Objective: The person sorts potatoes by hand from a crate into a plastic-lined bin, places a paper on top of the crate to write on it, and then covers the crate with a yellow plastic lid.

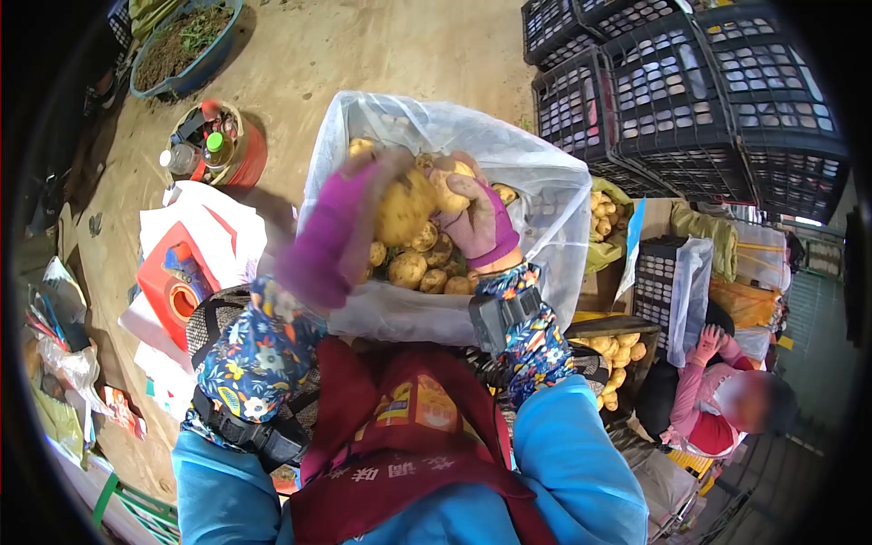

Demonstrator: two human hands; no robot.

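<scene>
My left hand [354, 204], in a purple and grey glove, is closed around a large yellow potato [405, 211]; motion blurs its fingers. Beside it, my right hand [480, 218], gloved alike, has its fingers wrapped round another potato [450, 186]. Both hands are over a crate lined with a translucent plastic bag [363, 113], its edges folded outward. More potatoes [407, 270] lie inside under my hands, partly hidden by them.
Stacked black crates [672, 91] stand at the upper right. A bucket with bottles [241, 154] and a blue basin of soil [195, 54] are at the upper left. Papers [209, 213] lie left of me. Another person [708, 391] sits at the right, near a box of potatoes [618, 363].
</scene>
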